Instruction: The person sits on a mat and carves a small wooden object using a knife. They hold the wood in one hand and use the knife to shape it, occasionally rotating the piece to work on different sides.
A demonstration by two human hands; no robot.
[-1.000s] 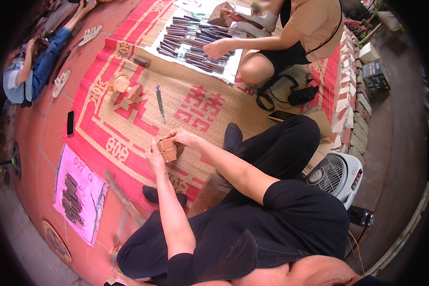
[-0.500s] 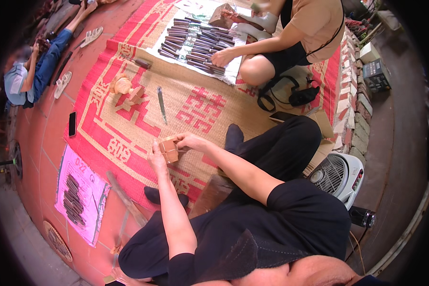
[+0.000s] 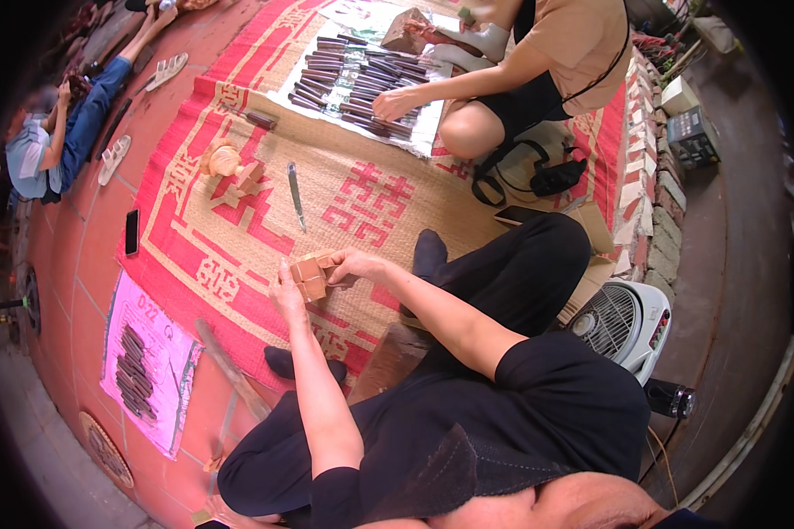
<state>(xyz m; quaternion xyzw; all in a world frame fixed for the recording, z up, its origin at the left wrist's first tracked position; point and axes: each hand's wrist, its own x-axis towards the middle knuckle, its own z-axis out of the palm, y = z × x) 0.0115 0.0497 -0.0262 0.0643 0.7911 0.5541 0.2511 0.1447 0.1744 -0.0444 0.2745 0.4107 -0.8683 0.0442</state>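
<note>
Over the woven mat, both of my hands hold a small brown block-shaped bundle (image 3: pixel 310 280) crossed by lighter lines. My left hand (image 3: pixel 288 293) closes on its left side, thumb up. From the right, my right hand (image 3: pixel 353 265) has its fingers bent on the bundle's right edge. Whether the bundle is a box or stacked pieces, I cannot tell. Beyond it on the mat lies a slim cutter knife (image 3: pixel 295 196). Farther left are a tan roll (image 3: pixel 224 160) and a small brown block (image 3: pixel 250 176) beside it.
Across the red and tan mat (image 3: pixel 265 212), a co-worker's hand (image 3: pixel 397 104) touches rows of dark-handled pieces (image 3: pixel 375 84) on a white sheet. A phone (image 3: pixel 132 232) and a pink sheet (image 3: pixel 172 353) with dark pieces lie left. A fan (image 3: pixel 631 322) stands right.
The bundle has turned slightly in my hands, and my right fingers have shifted on its edge. The co-worker's hand has moved a little left over the dark-handled pieces.
</note>
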